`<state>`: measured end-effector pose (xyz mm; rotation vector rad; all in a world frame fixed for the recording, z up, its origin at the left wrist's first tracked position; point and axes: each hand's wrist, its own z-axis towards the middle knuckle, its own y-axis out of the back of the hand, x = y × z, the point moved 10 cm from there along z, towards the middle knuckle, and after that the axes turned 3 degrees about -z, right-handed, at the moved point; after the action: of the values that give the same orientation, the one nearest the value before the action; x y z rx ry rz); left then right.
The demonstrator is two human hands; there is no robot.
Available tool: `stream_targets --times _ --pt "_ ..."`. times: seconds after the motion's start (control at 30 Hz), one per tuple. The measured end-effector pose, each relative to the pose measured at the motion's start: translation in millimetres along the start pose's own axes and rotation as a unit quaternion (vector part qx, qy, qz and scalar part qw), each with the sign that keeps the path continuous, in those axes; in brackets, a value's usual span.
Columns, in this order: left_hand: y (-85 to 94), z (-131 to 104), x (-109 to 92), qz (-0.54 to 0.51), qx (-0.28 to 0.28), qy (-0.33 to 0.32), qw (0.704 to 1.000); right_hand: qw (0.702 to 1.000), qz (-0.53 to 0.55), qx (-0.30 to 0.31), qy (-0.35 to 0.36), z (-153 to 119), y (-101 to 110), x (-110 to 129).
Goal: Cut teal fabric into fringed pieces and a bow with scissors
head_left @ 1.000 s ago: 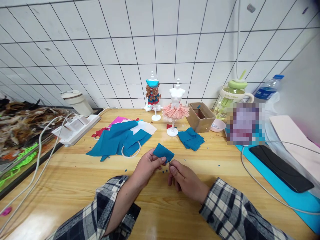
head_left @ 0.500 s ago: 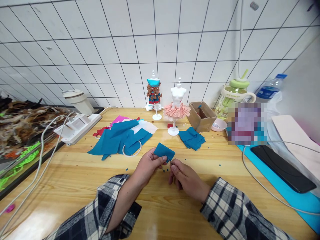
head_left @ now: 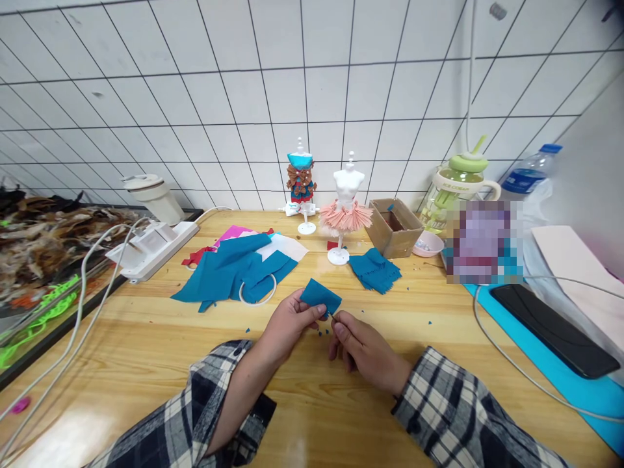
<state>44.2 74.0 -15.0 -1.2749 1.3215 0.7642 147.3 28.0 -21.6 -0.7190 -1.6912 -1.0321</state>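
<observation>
My plaid sleeves [head_left: 207, 403] rest near the front of the pale wood-grain worktop [head_left: 297, 396]. Hand state: my left hand [head_left: 292, 317] is closed in a flat pinch, thumb uppermost, on the small rectangular teal cloth piece [head_left: 319, 296]. The pinch is at the near edge, presumably so that the rest of the piece stands out flat and the lower corner is accessible. My right hand [head_left: 363, 344] is closed, its fingertips gripping a slim dark implement [head_left: 333, 317] at that corner. The short grip probably gives fine control; I cannot tell the implement's type, as my fingers cover most of it.

Tiny teal scraps [head_left: 327, 332] lie just below the piece. Beyond, to the right, is a loose stack of teal cloth pieces with jagged edges [head_left: 374, 272], within easy reach. To the left, a white ring [head_left: 257, 305] lies on the large crumpled teal cloth [head_left: 219, 270].

Farther back, a white dress form with a pleated pink skirt [head_left: 347, 216] stands upright beside an open brown cardboard box [head_left: 402, 242]. Behind it, to the left, is a second form in a teal and brown outfit [head_left: 300, 179]. A white tiled wall with dark joints [head_left: 273, 84] closes the rear.
</observation>
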Motion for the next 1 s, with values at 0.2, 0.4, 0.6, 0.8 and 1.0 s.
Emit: stream_targets --times 0.2,0.4,0.6,0.8,1.0 --pt "0.8 0 0 -0.007 0.0 0.0 1.0 1.0 -0.01 0.004 -0.012 0 0 -1" --pt "3.8 1 3 -0.052 -0.013 0.001 0.999 0.998 -0.052 -0.019 0.005 -2 8 2" --pt "0.8 1 3 -0.061 -0.01 0.006 0.998 0.999 -0.046 -0.019 0.01 -1 9 -1" --pt "-6.6 0 1 -0.068 0.014 0.009 0.998 1.0 -0.017 -0.016 0.01 0 7 -4" --pt "-6.2 0 -1 -0.056 0.016 -0.001 0.998 1.0 -0.011 -0.016 0.015 1 7 -8"
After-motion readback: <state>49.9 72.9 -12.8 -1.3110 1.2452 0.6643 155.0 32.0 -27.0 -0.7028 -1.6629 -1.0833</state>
